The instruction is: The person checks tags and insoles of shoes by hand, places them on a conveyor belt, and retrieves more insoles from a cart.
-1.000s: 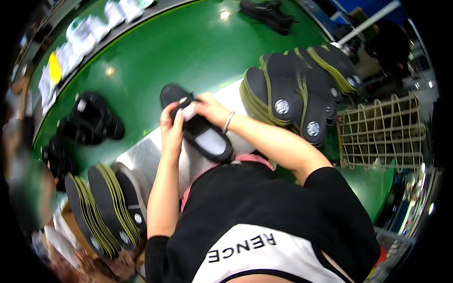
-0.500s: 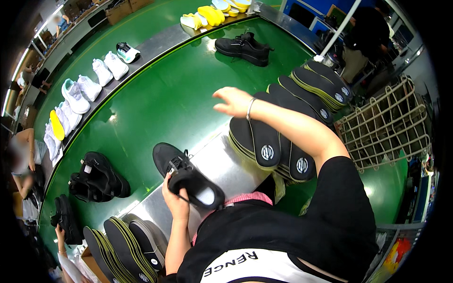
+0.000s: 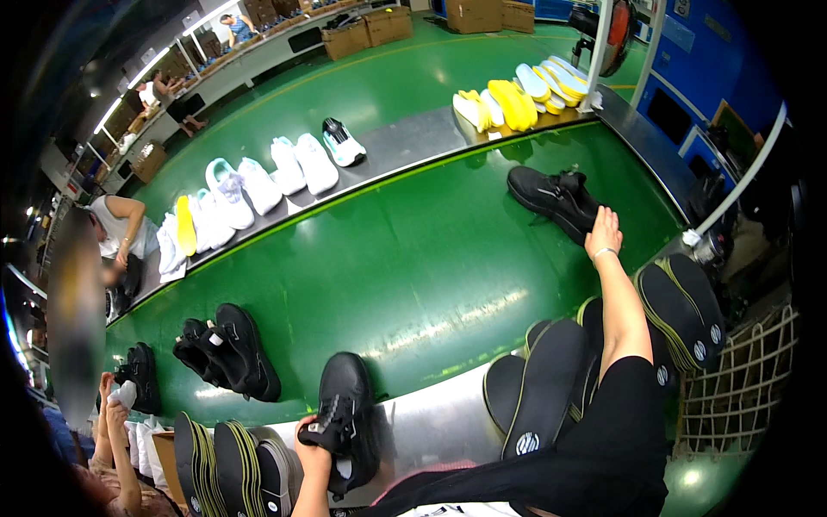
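Observation:
My left hand (image 3: 314,450) is closed on the opening of a black lace-up shoe (image 3: 343,398), its toe pointing away from me, at the near edge of the green belt (image 3: 379,276). A pale insole shows inside that shoe. Stretched out to the far right, my right hand (image 3: 604,231) lies with fingers extended against the heel of a black shoe (image 3: 556,196) on the belt. Black insoles (image 3: 551,370) with yellow-green edges lie in stacks beneath my right forearm. More stacked insoles (image 3: 237,452) stand left of my left hand.
A black pair of shoes (image 3: 233,349) rests on the belt at left, with another black shoe (image 3: 140,375) beyond it, near a co-worker's hands (image 3: 116,401). White shoes (image 3: 258,185) and yellow insoles (image 3: 512,105) line the far ledge. A wire basket (image 3: 745,379) stands at right.
My right hand has reached out from above the belt to the far shoe's heel. The shoe in my left hand now points more straight away from me. The whole view has shifted.

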The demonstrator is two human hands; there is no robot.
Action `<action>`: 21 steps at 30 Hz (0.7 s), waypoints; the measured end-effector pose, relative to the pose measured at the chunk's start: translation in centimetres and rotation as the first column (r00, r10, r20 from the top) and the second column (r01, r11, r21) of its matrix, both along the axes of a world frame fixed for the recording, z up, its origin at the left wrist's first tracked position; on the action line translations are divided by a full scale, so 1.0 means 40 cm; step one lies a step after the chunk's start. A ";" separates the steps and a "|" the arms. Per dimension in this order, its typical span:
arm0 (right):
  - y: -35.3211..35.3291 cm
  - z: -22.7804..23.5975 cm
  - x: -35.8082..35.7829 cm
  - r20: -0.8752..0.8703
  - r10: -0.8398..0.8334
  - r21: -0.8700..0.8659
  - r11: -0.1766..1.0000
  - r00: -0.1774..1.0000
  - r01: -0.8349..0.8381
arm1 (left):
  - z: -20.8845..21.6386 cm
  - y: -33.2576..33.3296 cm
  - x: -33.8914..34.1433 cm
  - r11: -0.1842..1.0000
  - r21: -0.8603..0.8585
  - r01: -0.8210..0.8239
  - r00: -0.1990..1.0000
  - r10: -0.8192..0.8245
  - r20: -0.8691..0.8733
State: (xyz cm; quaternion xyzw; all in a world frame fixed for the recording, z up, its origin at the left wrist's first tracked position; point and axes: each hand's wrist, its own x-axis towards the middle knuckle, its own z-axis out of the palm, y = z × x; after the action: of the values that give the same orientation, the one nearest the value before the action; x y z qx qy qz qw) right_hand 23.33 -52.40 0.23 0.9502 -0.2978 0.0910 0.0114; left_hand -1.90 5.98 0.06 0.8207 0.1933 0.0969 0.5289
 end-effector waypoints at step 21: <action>0.254 0.092 0.018 -0.173 0.674 0.250 0.735 0.718 -0.630 | 0.019 -0.016 0.013 0.953 0.295 -0.064 0.998 0.066 0.005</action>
State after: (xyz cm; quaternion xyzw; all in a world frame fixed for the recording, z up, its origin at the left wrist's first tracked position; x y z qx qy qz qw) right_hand 24.03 -42.24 3.89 0.9946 0.0544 -0.0584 -0.0664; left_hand -1.36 5.32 0.83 0.8838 0.2049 0.1400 0.3966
